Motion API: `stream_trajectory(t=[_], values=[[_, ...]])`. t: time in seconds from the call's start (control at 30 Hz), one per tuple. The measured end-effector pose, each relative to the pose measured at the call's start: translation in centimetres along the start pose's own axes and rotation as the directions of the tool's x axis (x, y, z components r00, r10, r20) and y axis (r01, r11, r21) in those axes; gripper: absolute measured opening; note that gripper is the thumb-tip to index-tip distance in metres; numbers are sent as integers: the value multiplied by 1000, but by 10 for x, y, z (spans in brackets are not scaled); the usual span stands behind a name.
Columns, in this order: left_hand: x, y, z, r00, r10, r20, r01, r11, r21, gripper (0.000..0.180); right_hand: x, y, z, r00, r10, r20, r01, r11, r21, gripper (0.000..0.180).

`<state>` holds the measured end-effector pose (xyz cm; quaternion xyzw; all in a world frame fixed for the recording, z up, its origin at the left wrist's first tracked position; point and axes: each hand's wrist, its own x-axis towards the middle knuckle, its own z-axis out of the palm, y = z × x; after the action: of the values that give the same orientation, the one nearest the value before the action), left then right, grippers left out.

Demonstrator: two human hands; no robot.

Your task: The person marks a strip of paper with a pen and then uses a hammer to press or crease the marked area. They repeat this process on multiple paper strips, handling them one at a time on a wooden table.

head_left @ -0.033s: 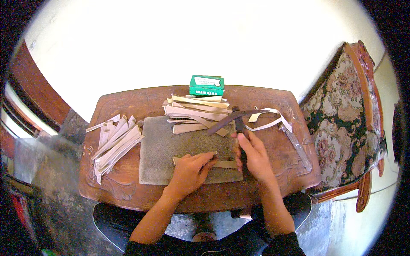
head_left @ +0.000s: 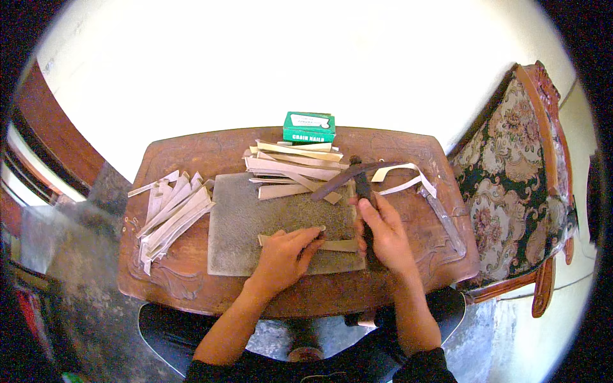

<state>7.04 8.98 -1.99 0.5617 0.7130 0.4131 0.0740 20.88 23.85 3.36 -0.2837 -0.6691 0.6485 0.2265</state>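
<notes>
My right hand [head_left: 385, 235] is closed around the dark handle of a hammer [head_left: 363, 185], whose long, thin, curved head reaches out to both sides over the slab's far right corner. Low on the grey stone-like slab [head_left: 239, 214] lies a pale flat strip [head_left: 338, 245], with my left hand [head_left: 286, 252] resting on its middle. The left thumb and fingers are pinched together; a small light spot shows at their tips, too small to name. Both ends of the strip stick out from under that hand. The hammer head is apart from the strip.
Pale strips lie in a pile [head_left: 294, 167] beyond the slab and in another pile [head_left: 175, 220] at its left. A green nail box [head_left: 309, 127] stands at the wooden table's [head_left: 211, 145] far edge. Right are a white curved band [head_left: 408, 175], a greyish knife-like tool [head_left: 442, 222] and a flowered chair [head_left: 511, 179].
My right hand has shifted slightly right, and the hammer has turned a little in it, so more of its handle shows. The left hand and the strip stay where they were.
</notes>
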Motion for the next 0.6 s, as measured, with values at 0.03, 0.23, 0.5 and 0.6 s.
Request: stream_trajectory(t=[0.03,0.23,0.5,0.6], values=[[-1,-4,3,1000,9,-7,-9,1000,-6,19,-6,-13,-2,1000,-31,-6,30,998,-56,28],[-3,-10,7,990,87,-109,-92,995,-41,17,-43,-71,-14,977,-187,105,213,776,-594,34],[0,0,-3,998,60,-19,-60,998,2,21,-62,-88,-6,940,-260,222,341,659,-670,35],[0,-3,-1,997,66,-25,-66,998,-3,21,-58,-81,-5,935,-268,233,355,654,-668,36]])
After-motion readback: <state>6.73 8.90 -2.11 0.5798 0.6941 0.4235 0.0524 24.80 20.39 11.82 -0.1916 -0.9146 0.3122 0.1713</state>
